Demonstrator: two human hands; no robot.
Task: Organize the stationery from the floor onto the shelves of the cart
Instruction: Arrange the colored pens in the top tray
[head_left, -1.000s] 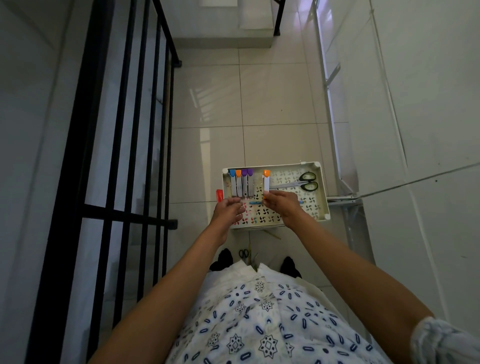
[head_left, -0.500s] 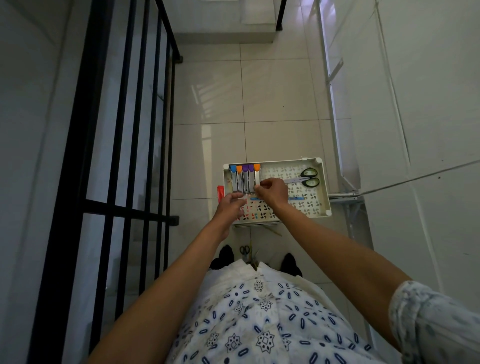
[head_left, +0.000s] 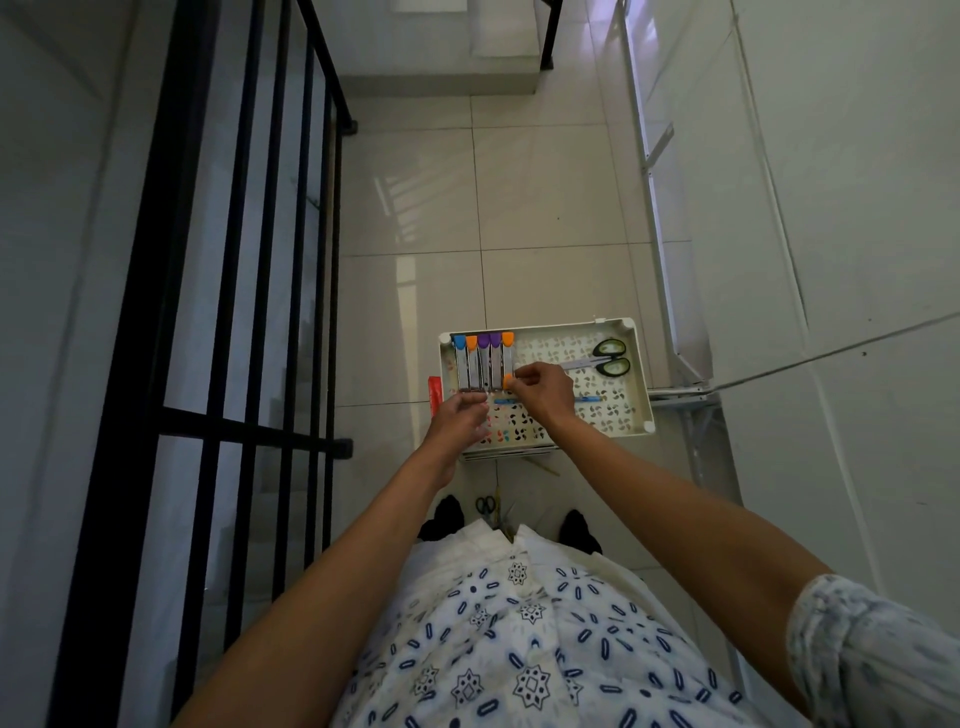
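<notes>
Black railing (head_left: 249, 312) along the left of the tiled floor (head_left: 540, 208). Cart (head_left: 641, 364) stands near the right wall, its top tray seen from above.

Red item (head_left: 434, 396) sits on the floor just outside the tray's left edge; cannot tell what it is.

Five markers (head_left: 483, 364) lie side by side in the far-left corner of the tray, caps toward the far edge: one blue, one orange, two purple, one orange.

Left hand (head_left: 460, 421) at the near ends of the left markers, fingers curled down onto them; whether it grips one, cannot tell.

Right hand (head_left: 543, 389) just right of the row, thumb and forefinger pinching an orange cap (head_left: 507, 383) at the near end of the fifth marker.

One blue pen (head_left: 589, 399) lies crosswise mid-tray, partly under the right hand.

One pair of green scissors (head_left: 610, 357) in the far-right corner, blades pointing left.

On the floor between the feet: one small pair of black scissors (head_left: 485, 504) and some thin sticks, too dim to count.
</notes>
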